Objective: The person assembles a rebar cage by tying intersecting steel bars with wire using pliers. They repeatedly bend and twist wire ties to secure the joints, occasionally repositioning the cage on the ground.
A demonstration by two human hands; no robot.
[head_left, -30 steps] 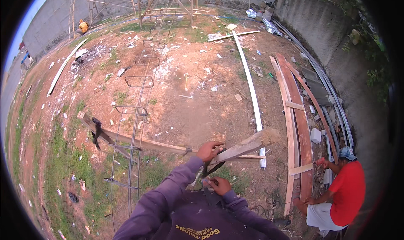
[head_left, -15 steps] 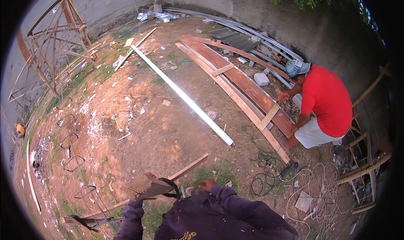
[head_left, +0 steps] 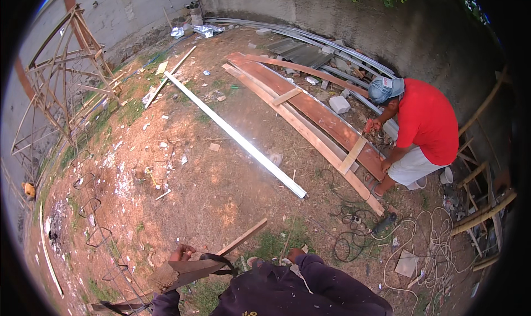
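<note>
Just beyond the end of a brown wooden board (head_left: pixel 194 273), my left hand (head_left: pixel 182 253) shows with its fingers curled. Whether it holds anything small, I cannot make out. The board crosses over part of my left forearm, and a dark strap (head_left: pixel 222 259) loops at its right end. Close in front of my body is my right hand (head_left: pixel 295 254), mostly hidden by its purple sleeve, so its fingers do not show. A narrow wooden strip (head_left: pixel 243 237) lies on the ground beyond the strap.
A long white metal profile (head_left: pixel 238 136) crosses the ground ahead. To its right lie long reddish planks (head_left: pixel 310 114), where a person in a red shirt (head_left: pixel 426 122) bends over. Tangled cords (head_left: pixel 431 244) and a power tool (head_left: pixel 384 224) lie at right; a wire-stirrup cage (head_left: pixel 99 236) lies at left.
My left hand has come into sight beyond the board, which now sits lower in view. My right hand has moved rightward and lower, more covered by its sleeve. The co-worker stays bent over.
</note>
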